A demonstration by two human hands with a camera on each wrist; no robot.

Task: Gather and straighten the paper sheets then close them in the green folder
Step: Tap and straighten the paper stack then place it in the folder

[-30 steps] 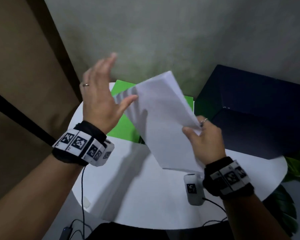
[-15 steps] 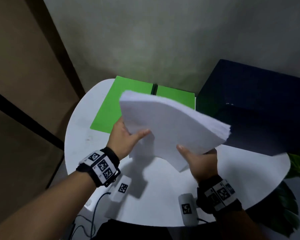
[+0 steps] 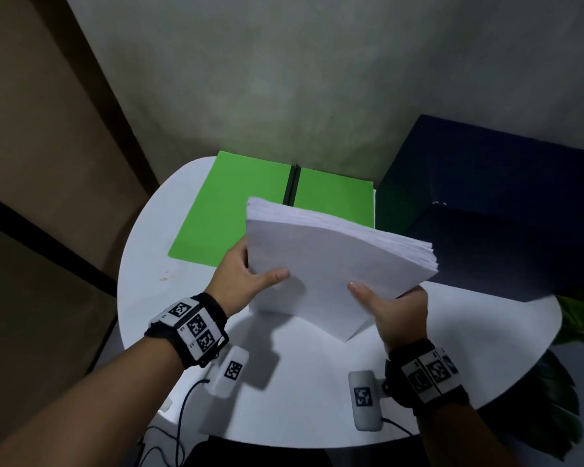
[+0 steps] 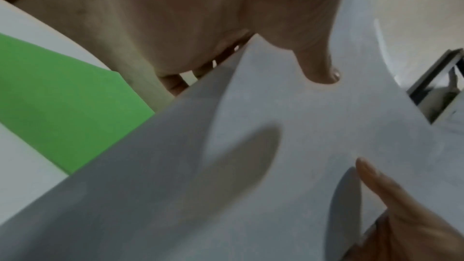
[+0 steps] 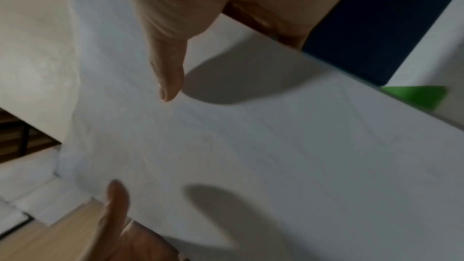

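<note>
Paper sheets (image 3: 334, 264) clamped between left hand (image 3: 246, 281) and right hand (image 3: 398, 308) grips.

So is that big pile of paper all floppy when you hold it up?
Probably yes: the paper stack bows between the left hand and right hand. It likely needs both hands. The far edges look fanned, so sheets could slip apart.
</note>
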